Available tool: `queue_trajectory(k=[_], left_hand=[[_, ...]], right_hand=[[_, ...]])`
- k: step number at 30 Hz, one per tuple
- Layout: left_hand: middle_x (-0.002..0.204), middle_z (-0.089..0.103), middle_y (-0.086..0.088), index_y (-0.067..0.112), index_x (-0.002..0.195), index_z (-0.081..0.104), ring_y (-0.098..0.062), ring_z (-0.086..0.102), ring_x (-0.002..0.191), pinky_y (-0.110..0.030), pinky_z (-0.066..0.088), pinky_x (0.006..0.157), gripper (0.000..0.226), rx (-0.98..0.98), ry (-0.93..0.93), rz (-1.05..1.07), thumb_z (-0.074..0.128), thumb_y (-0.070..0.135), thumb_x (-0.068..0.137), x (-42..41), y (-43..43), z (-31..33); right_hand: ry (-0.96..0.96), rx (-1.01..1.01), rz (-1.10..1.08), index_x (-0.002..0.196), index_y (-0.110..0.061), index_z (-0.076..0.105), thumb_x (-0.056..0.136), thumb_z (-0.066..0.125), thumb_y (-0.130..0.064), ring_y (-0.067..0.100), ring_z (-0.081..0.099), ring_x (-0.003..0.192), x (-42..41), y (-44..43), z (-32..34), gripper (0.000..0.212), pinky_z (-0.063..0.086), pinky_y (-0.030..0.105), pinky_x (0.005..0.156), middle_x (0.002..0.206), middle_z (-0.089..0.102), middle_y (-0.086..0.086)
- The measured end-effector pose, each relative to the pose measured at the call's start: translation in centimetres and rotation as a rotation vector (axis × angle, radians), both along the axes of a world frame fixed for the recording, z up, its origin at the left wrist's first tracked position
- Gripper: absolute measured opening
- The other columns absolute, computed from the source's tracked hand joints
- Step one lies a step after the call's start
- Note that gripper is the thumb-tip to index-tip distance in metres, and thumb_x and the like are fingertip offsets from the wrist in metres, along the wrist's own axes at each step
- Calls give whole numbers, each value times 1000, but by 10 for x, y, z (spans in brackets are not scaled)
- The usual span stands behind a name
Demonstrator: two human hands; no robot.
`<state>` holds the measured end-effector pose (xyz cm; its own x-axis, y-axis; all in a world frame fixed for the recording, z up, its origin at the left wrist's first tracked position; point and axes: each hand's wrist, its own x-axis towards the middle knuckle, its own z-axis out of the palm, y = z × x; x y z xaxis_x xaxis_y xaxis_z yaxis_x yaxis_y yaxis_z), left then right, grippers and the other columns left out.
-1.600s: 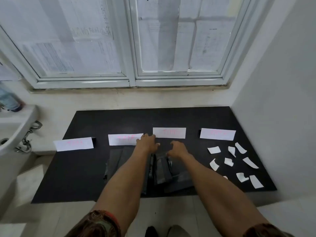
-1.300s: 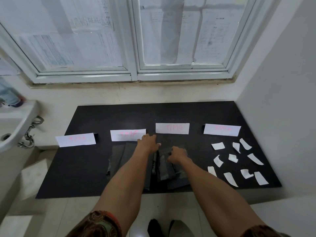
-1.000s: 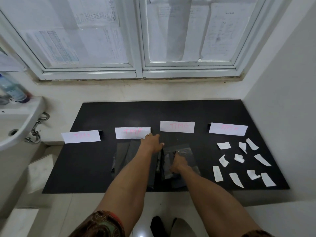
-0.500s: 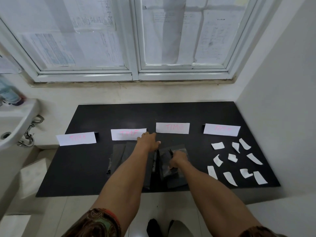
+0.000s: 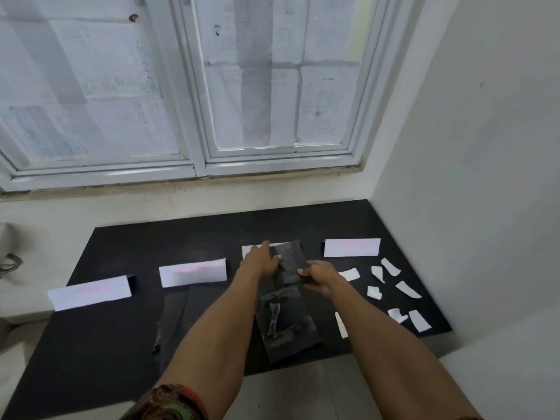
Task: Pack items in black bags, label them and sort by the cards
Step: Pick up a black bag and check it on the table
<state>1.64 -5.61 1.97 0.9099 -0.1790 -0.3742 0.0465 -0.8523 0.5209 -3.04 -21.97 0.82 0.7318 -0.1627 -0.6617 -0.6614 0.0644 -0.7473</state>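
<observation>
Grasping one black bag (image 5: 289, 262) — both hands' grip, left hand (image 5: 263, 262), right hand (image 5: 318, 275) — among four cards (image 5: 193, 271).

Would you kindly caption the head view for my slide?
Both hands lift a black bag above the black table.

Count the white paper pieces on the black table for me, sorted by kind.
Cards with pink writing: 4 (one partly covered)
Small blank slips in view: 8
Total: 12
</observation>
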Motion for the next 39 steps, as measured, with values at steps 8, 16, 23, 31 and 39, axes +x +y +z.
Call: queue_trajectory(k=[8,16,23,31,39], left_hand=[[142,42,-16,18,147,30,-36,47,125,-48,48,101,74,-524,72,219,61,0,82,21,-66,38],[123,61,-21,-2,125,54,-35,59,111,-45,51,97,41,-700,226,325,62,-3,85,33,-132,44],[130,51,-24,3,132,39,-38,54,117,-51,52,92,46,-794,312,429,52,-10,89,40,-172,35],[131,51,-22,4,135,40,-37,54,117,-41,52,80,46,-819,248,566,50,-8,91,53,-181,26],[132,51,-20,6,135,40,-36,53,118,-42,50,81,45,-767,221,580,50,-5,93,58,-186,14]], right_hand=[[-156,20,-116,129,-10,55,86,64,0,15,64,79,14,-52,38,45,52,26,57,108,65,9],[-157,29,-127,126,-10,56,87,63,0,18,64,85,17,-117,43,41,52,29,61,104,66,9],[-145,3,-95,120,-10,60,85,64,-4,30,65,107,30,-152,30,36,54,43,87,117,67,15],[-49,-386,180,124,-5,58,90,46,-9,29,66,92,27,-171,-6,36,52,36,77,112,64,15],[-13,-982,1073,126,-11,60,91,52,-6,30,53,123,5,-183,-61,35,45,34,100,134,54,14]])
